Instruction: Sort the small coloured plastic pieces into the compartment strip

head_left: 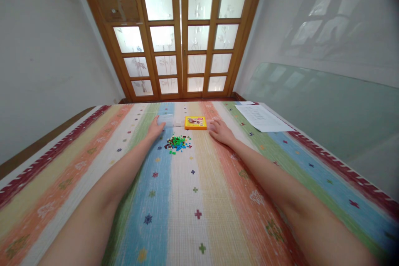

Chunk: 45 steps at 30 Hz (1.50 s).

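Toward the far side of the table, my left hand (155, 129) is at the left end of a clear plastic box (166, 121), its thumb and fingers around that end. My right hand (222, 132) has its fingers and thumb at a second clear plastic piece (211, 125), partly hidden by the fingers. Between the hands lies a flat yellow box (195, 123) with a printed picture on top. A loose pile of small building bricks (177, 144), mostly green, blue and brown, lies nearer to me, closer to my left hand.
A striped, patterned tablecloth (183, 199) covers the table. Printed paper sheets (262, 118) lie at the far right edge. Beyond the table stand wooden doors with glass panes (181, 33). A greenish glass sheet (324, 108) stands along the right wall.
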Available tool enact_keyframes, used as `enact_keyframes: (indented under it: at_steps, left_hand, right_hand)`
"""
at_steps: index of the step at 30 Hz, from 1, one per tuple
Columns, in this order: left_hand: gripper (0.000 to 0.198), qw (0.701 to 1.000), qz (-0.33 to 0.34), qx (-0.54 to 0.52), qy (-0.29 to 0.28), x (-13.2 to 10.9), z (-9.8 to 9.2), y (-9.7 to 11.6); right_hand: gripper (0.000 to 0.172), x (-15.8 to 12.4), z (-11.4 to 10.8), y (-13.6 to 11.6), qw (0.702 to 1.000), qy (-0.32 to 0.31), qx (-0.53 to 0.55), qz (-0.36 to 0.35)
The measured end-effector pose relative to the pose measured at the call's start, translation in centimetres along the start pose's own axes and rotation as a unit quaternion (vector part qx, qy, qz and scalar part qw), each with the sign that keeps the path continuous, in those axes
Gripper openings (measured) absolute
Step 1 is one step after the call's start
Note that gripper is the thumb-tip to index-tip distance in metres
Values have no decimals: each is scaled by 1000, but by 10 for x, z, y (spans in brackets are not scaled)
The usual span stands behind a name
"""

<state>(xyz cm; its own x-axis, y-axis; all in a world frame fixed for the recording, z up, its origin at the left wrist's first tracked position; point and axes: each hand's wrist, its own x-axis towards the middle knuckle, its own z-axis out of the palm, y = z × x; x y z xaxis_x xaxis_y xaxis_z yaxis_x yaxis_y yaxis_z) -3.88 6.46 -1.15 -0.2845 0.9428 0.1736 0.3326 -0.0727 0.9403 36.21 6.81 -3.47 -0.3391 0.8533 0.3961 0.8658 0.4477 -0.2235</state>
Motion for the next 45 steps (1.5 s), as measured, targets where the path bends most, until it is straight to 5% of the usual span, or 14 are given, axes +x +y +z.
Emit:
enact_keyframes:
  at_steps: [11, 17, 24, 29, 36, 38, 42, 45]
  left_hand:
    - [72, 974, 3, 223, 42, 18, -77, -28]
    - [72, 964, -7, 260, 52, 35, -125, -52]
    - [73, 965, -9, 251, 78, 49, -145, -61]
    - [76, 962, -15, 252, 107, 50, -142, -64]
    - [66, 919, 112, 318, 203, 13, -114, -50]
    - [60, 925, 162, 314, 139, -7, -93, -40]
    - [52, 916, 236, 289, -148, -54, -39, -19]
    - [74, 891, 253, 314, -209, -83, -3, -4]
  right_hand:
    - [54, 34, 23, -65, 998, -17, 50, -46]
    - [59, 58, 42, -107, 995, -46, 73, -41]
    - [50, 80, 71, -130, 994, -18, 105, -32]
    - [42, 82, 76, -121, 983, 27, 182, -14]
    - [39, 59, 59, -109, 959, 127, 252, 0]
    - [37, 51, 55, -108, 954, 118, 276, 13]
    - [37, 35, 49, -104, 943, 74, 323, 44]
    - [37, 21, 42, -96, 939, 50, 337, 51]
